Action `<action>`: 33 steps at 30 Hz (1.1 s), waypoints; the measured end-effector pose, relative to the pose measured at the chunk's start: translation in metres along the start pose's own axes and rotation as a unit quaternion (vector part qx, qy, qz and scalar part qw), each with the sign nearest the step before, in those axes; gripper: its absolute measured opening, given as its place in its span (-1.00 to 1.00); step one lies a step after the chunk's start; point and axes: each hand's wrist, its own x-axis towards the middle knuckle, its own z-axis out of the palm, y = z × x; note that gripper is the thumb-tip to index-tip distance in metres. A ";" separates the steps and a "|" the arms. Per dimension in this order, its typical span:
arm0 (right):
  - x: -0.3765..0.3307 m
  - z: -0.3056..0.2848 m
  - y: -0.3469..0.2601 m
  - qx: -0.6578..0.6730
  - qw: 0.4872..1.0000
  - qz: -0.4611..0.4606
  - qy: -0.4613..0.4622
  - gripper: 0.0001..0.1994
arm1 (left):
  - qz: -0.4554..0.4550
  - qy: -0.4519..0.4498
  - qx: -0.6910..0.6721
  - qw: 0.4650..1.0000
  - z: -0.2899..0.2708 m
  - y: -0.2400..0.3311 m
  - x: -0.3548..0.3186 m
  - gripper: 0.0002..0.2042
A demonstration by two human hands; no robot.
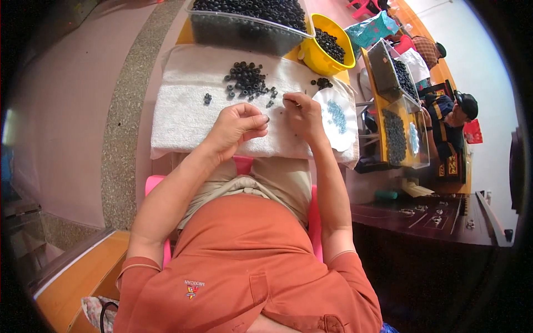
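Over the near half of a white towel point(183, 125), my left hand point(239, 126) is closed in a pinch, with a small dark spot at its fingertips. To its right, my right hand point(305, 115) also pinches, thumb against forefinger. What either hand holds, if anything, is too small to make out. The hands are apart. Just beyond them lies a loose pile of small black ring-shaped parts point(247, 80), with a few strays beside it. Right of my right hand sits a white dish point(347, 141) with many tiny light-blue pieces point(336, 115). A smaller cluster of black parts point(322, 83) lies above the dish.
Beyond the towel stand a clear bin point(239, 40) and a yellow bucket point(343, 67), both holding black parts. Farther right are a bench point(375, 105) with more clear bins point(383, 72), and a person in a dark cap point(452, 116). A dark table point(400, 222) stands at lower right.
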 end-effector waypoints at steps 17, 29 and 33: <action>-0.014 -0.002 0.010 0.408 0.904 0.126 -0.024 -0.83 | -0.012 0.007 0.011 1.000 0.001 -0.003 0.001 -0.89; -0.018 0.002 0.000 0.420 0.893 0.158 -0.028 -0.79 | -0.011 0.014 -0.002 1.000 0.003 0.000 -0.001 -0.88; -0.018 -0.002 -0.006 0.322 0.936 0.139 -0.039 -0.81 | -0.011 0.005 0.014 1.000 0.002 -0.001 -0.001 -0.89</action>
